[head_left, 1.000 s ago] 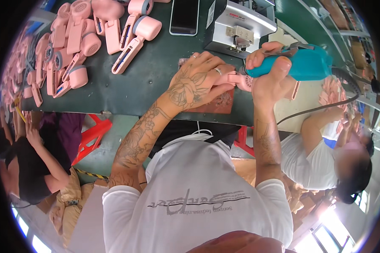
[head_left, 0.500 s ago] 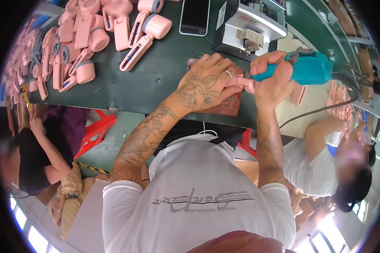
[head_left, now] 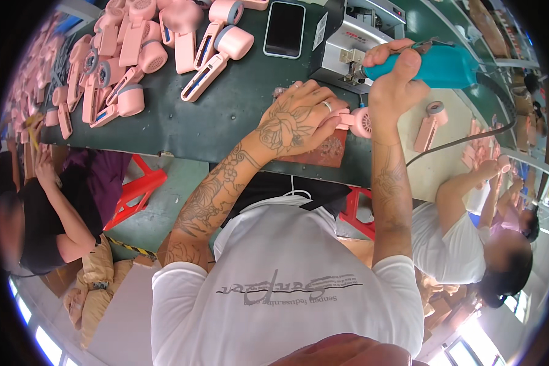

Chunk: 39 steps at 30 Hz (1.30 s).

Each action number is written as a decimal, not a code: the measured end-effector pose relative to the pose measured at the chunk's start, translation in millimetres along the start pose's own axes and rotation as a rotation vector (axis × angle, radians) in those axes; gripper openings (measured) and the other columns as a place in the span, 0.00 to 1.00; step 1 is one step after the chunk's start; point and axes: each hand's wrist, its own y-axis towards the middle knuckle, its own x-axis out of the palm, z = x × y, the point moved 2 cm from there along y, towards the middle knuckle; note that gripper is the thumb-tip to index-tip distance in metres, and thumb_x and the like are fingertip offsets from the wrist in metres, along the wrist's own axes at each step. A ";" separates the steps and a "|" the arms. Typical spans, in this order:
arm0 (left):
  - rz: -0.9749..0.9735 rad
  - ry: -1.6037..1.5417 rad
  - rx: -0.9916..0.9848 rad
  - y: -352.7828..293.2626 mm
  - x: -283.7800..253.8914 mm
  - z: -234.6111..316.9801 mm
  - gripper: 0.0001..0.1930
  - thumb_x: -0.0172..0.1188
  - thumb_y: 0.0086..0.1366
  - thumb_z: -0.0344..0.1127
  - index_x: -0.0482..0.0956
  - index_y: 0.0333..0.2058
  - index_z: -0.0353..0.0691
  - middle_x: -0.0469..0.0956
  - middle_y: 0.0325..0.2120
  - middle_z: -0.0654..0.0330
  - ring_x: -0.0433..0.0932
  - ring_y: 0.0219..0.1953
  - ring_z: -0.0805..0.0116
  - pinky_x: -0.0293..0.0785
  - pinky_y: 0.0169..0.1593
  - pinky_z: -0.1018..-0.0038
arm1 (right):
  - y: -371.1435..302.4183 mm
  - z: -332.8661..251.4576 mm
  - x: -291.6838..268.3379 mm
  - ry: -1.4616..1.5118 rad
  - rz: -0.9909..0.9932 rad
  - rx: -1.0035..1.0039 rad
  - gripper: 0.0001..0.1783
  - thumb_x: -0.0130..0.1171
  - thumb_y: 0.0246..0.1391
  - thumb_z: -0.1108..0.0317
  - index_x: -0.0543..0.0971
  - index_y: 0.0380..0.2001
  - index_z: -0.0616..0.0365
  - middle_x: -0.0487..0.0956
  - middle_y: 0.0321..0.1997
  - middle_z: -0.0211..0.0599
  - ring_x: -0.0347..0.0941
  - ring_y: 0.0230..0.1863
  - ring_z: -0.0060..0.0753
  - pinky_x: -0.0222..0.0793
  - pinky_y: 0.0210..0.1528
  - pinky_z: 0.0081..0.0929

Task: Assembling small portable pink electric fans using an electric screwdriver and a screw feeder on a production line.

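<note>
My left hand (head_left: 296,119) is closed round the handle of a pink handheld fan (head_left: 361,122), pressing it down over a reddish-brown mat (head_left: 323,154). The fan's round grilled head sticks out to the right of my fingers. Wrapped in my right hand (head_left: 398,85) is a teal electric screwdriver (head_left: 448,66) with a dark cable. Its tip points left, at the front of a silver and black screw-feeder-like machine (head_left: 341,52). Whether the tip touches the machine cannot be made out.
Many pink fans (head_left: 143,55) lie piled at the left of the dark green table (head_left: 226,122). A phone (head_left: 285,29) lies behind my left hand. Another fan (head_left: 430,127) rests on a pale surface to the right. A person sits at each side; red stools stand below.
My right hand has lifted the screwdriver away from the fan, up toward the machine, uncovering the fan's head. My left hand keeps its hold on the fan.
</note>
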 end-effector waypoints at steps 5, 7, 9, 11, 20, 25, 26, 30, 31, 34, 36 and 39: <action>0.008 0.022 -0.001 0.4 1.4 -2.5 0.15 0.57 0.67 0.41 0.83 0.48 0.46 0.78 0.43 0.58 0.74 0.50 0.56 0.70 0.59 0.53 | -0.7 -20.6 10.0 0.109 0.040 0.019 0.19 0.53 0.71 0.59 0.77 0.34 0.66 0.76 0.22 0.33 0.72 0.22 0.26 0.69 0.28 0.23; 0.022 0.019 0.000 -1.3 0.6 -0.1 0.15 0.57 0.67 0.41 0.83 0.48 0.46 0.78 0.43 0.58 0.74 0.49 0.57 0.70 0.59 0.53 | 11.3 -33.4 8.0 -0.043 0.017 -0.012 0.24 0.50 0.72 0.52 0.74 0.37 0.68 0.74 0.23 0.37 0.72 0.24 0.31 0.70 0.29 0.28; -0.011 0.032 -0.016 1.5 -2.1 1.2 0.15 0.57 0.67 0.42 0.83 0.49 0.46 0.78 0.43 0.59 0.74 0.49 0.58 0.70 0.58 0.54 | 21.1 -31.2 4.1 -0.048 0.047 0.079 0.30 0.50 0.71 0.46 0.73 0.40 0.70 0.72 0.24 0.40 0.72 0.26 0.36 0.70 0.29 0.32; -0.008 0.029 -0.012 0.9 0.0 0.3 0.15 0.57 0.67 0.42 0.83 0.49 0.46 0.78 0.42 0.60 0.74 0.49 0.58 0.71 0.57 0.55 | 14.7 -22.9 8.3 -0.110 0.035 0.068 0.28 0.53 0.70 0.47 0.73 0.40 0.69 0.73 0.24 0.40 0.72 0.25 0.35 0.70 0.29 0.31; 0.015 0.035 -0.005 -0.6 -0.9 -1.1 0.14 0.57 0.67 0.41 0.83 0.48 0.46 0.79 0.42 0.60 0.74 0.48 0.59 0.69 0.57 0.57 | -9.8 -18.2 -3.6 -0.069 -0.015 0.150 0.23 0.53 0.71 0.53 0.74 0.40 0.68 0.74 0.23 0.37 0.72 0.24 0.31 0.69 0.27 0.27; 0.034 0.044 0.012 1.6 -1.0 -0.1 0.14 0.58 0.67 0.41 0.83 0.48 0.46 0.79 0.41 0.61 0.75 0.48 0.60 0.70 0.55 0.59 | -38.5 -43.6 -27.9 0.033 -0.020 0.248 0.27 0.56 0.69 0.47 0.74 0.43 0.68 0.75 0.24 0.37 0.72 0.23 0.29 0.67 0.24 0.24; 0.054 0.052 0.024 1.2 -0.6 -0.9 0.14 0.58 0.66 0.41 0.84 0.47 0.46 0.79 0.41 0.61 0.75 0.47 0.60 0.70 0.54 0.59 | -44.4 -47.4 -28.2 0.051 -0.066 0.256 0.29 0.57 0.67 0.46 0.74 0.44 0.68 0.74 0.24 0.37 0.72 0.24 0.29 0.67 0.25 0.24; 0.064 0.043 0.011 1.1 -1.8 0.5 0.13 0.59 0.65 0.40 0.84 0.46 0.46 0.79 0.39 0.62 0.75 0.45 0.61 0.71 0.52 0.62 | -55.6 -53.2 -26.5 0.035 -0.124 0.235 0.33 0.61 0.64 0.43 0.73 0.46 0.69 0.74 0.24 0.36 0.73 0.26 0.30 0.69 0.30 0.27; 0.061 0.041 0.012 0.6 -0.8 0.7 0.13 0.59 0.65 0.40 0.84 0.46 0.46 0.79 0.39 0.62 0.75 0.45 0.61 0.71 0.52 0.62 | -57.7 -52.7 -27.5 0.038 -0.122 0.235 0.33 0.62 0.63 0.43 0.73 0.46 0.69 0.74 0.24 0.36 0.73 0.26 0.30 0.70 0.31 0.28; 0.057 0.035 0.013 -0.6 0.9 1.4 0.14 0.59 0.66 0.40 0.84 0.47 0.46 0.79 0.39 0.62 0.75 0.45 0.62 0.71 0.52 0.62 | -63.2 -49.5 -33.4 0.049 -0.111 0.249 0.31 0.62 0.64 0.45 0.73 0.45 0.69 0.74 0.24 0.36 0.73 0.27 0.30 0.70 0.31 0.27; 0.038 0.038 0.003 -0.6 1.4 2.8 0.14 0.59 0.66 0.40 0.84 0.47 0.46 0.78 0.39 0.62 0.75 0.45 0.62 0.71 0.52 0.62 | -68.0 -46.2 -33.4 -0.011 -0.103 0.267 0.34 0.60 0.62 0.40 0.72 0.43 0.67 0.73 0.24 0.37 0.71 0.26 0.32 0.69 0.30 0.30; -0.007 0.068 -0.024 0.5 2.6 4.0 0.16 0.60 0.66 0.41 0.84 0.51 0.50 0.79 0.44 0.63 0.75 0.48 0.58 0.72 0.51 0.59 | -73.2 -38.6 -36.2 -0.037 -0.096 0.266 0.35 0.59 0.62 0.36 0.70 0.40 0.64 0.70 0.23 0.37 0.69 0.24 0.34 0.69 0.29 0.33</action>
